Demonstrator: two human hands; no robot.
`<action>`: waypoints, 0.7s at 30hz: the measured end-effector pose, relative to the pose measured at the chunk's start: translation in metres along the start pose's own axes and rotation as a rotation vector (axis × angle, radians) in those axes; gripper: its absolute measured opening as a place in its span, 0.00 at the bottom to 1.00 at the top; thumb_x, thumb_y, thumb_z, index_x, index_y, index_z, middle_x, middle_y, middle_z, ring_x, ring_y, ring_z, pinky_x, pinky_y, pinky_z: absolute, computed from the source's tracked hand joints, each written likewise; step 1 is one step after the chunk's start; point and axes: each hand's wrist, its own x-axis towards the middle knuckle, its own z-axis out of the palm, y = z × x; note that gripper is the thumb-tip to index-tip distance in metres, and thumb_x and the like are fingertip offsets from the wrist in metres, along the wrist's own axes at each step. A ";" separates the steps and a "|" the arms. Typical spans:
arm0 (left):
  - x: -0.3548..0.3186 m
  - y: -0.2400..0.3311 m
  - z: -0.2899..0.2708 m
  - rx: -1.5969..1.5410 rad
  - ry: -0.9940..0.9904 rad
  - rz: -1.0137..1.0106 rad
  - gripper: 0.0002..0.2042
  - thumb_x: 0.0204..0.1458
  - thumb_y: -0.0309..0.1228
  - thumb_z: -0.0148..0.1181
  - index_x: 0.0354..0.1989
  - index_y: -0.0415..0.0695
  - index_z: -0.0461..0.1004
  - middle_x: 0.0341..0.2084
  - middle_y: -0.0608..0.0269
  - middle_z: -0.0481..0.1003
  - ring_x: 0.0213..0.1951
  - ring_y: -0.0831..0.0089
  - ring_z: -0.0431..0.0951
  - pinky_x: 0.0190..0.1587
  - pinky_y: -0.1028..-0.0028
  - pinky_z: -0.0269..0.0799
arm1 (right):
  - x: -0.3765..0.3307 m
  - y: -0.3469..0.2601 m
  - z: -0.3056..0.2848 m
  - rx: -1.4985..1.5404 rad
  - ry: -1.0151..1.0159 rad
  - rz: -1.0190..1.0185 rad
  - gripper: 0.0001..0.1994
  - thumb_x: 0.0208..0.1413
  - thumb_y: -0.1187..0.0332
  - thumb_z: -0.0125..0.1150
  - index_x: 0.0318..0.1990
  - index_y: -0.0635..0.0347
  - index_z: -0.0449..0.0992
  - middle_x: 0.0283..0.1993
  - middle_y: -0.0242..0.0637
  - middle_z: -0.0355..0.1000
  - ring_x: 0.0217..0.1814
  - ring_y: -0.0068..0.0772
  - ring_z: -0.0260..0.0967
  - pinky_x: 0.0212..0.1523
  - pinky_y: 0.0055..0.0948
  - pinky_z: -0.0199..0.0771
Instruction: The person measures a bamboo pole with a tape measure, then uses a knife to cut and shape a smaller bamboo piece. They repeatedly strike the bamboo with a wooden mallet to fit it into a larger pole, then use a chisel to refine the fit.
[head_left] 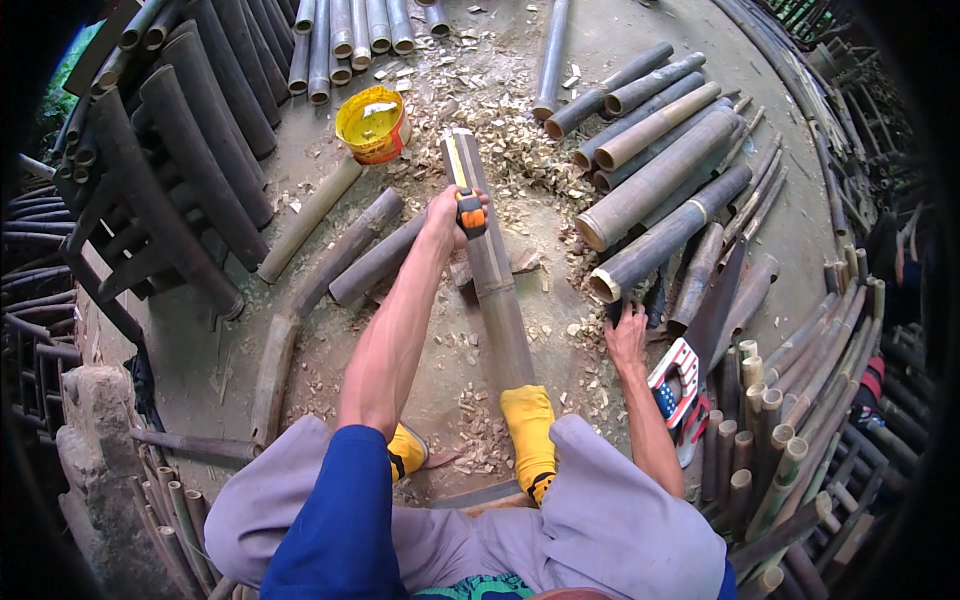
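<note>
My left hand (pixel 446 220) is closed around an orange and black tape measure (pixel 470 213). Its yellow blade (pixel 456 158) runs along the upper face of a bamboo pole (pixel 490 265) toward the far end. The pole slopes away from me, and my foot in a yellow sock (pixel 527 430) presses on its near end. Off to the right, my right hand (pixel 627 335) reaches down beside a pile of cut bamboo, its fingers bent around something dark that I cannot make out. A handsaw (pixel 715 300) with a white and red handle stands just right of that hand.
Cut bamboo lengths (pixel 660 180) are heaped at right, with thinner upright ones (pixel 770 410) nearer me. A yellow bucket (pixel 373 124) stands far left of the pole. Curved dark bamboo pieces (pixel 180 140) stack at left. Wood chips (pixel 500 110) litter the ground.
</note>
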 end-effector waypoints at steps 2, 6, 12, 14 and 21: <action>0.018 0.012 -0.001 -0.019 -0.009 -0.009 0.17 0.60 0.38 0.37 0.43 0.37 0.68 0.32 0.53 0.75 0.25 0.67 0.74 0.26 0.64 0.75 | 0.001 0.001 0.012 0.042 -0.013 0.030 0.31 0.44 0.70 0.61 0.58 0.71 0.61 0.57 0.66 0.57 0.55 0.65 0.58 0.59 0.51 0.58; 0.048 0.016 -0.015 0.027 -0.193 -0.013 0.17 0.59 0.37 0.39 0.39 0.37 0.71 0.28 0.54 0.75 0.24 0.67 0.74 0.27 0.64 0.75 | 0.005 0.025 0.036 -0.025 0.040 0.019 0.31 0.46 0.68 0.60 0.58 0.71 0.60 0.56 0.69 0.58 0.55 0.67 0.57 0.56 0.53 0.59; 0.029 0.011 -0.009 0.038 -0.027 -0.058 0.18 0.61 0.38 0.36 0.46 0.36 0.67 0.31 0.54 0.74 0.25 0.69 0.74 0.27 0.66 0.76 | 0.010 0.018 0.027 0.047 0.008 0.002 0.29 0.45 0.70 0.61 0.55 0.72 0.62 0.50 0.62 0.63 0.49 0.63 0.60 0.51 0.51 0.61; 0.012 -0.008 -0.012 0.021 -0.061 -0.032 0.17 0.61 0.37 0.37 0.44 0.36 0.67 0.30 0.53 0.75 0.25 0.69 0.75 0.27 0.65 0.76 | 0.010 0.017 0.029 0.028 0.032 -0.015 0.29 0.45 0.70 0.61 0.55 0.72 0.61 0.49 0.62 0.63 0.48 0.63 0.60 0.50 0.51 0.61; -0.118 -0.158 -0.017 0.008 0.098 -0.203 0.18 0.62 0.42 0.42 0.40 0.37 0.70 0.26 0.56 0.75 0.20 0.70 0.76 0.22 0.72 0.74 | 0.016 0.011 0.031 -0.002 0.021 0.058 0.30 0.44 0.67 0.63 0.54 0.74 0.61 0.48 0.61 0.64 0.46 0.62 0.61 0.49 0.50 0.62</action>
